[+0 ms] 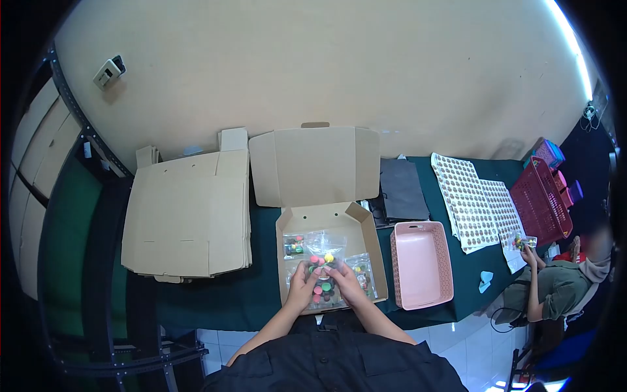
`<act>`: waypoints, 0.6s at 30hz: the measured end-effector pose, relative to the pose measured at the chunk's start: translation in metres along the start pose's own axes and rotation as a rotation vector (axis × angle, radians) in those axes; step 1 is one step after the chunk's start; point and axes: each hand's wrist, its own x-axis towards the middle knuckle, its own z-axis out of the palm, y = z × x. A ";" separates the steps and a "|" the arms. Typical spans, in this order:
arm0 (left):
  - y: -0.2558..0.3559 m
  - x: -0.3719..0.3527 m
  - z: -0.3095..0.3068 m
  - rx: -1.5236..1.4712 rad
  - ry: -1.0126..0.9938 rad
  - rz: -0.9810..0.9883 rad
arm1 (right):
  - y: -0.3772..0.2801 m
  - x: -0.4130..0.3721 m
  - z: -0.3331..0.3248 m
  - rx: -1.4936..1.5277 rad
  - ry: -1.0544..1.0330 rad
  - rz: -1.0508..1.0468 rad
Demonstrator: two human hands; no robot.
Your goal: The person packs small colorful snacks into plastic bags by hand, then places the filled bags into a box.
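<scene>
Both my hands hold a clear plastic bag (324, 287) of small round pieces in pink, yellow, green and dark colours. My left hand (301, 285) grips its left side and my right hand (348, 285) its right side, fingers closed on the plastic. Below the bag lies an open cardboard box (360, 219), its lid standing up against the wall. Inside the box, one similar clear bag (293, 245) rests at the left and another bag (361, 274) at the right. My hands and the held bag hide part of the box floor.
Flattened cardboard boxes (186, 215) are stacked at the left. To the right are a pink basket (422, 304), black folders (403, 189), sticker sheets (465, 202) and a maroon basket (541, 199). A co-worker (555, 287) holds a small bag at the table's right end.
</scene>
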 end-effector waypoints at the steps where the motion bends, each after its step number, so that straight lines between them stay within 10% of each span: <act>1: 0.003 0.000 0.000 -0.019 0.004 0.006 | -0.001 -0.001 0.002 0.064 0.045 0.030; 18: -0.001 0.002 -0.001 -0.177 0.102 -0.088 | -0.008 0.003 0.003 0.086 0.062 0.077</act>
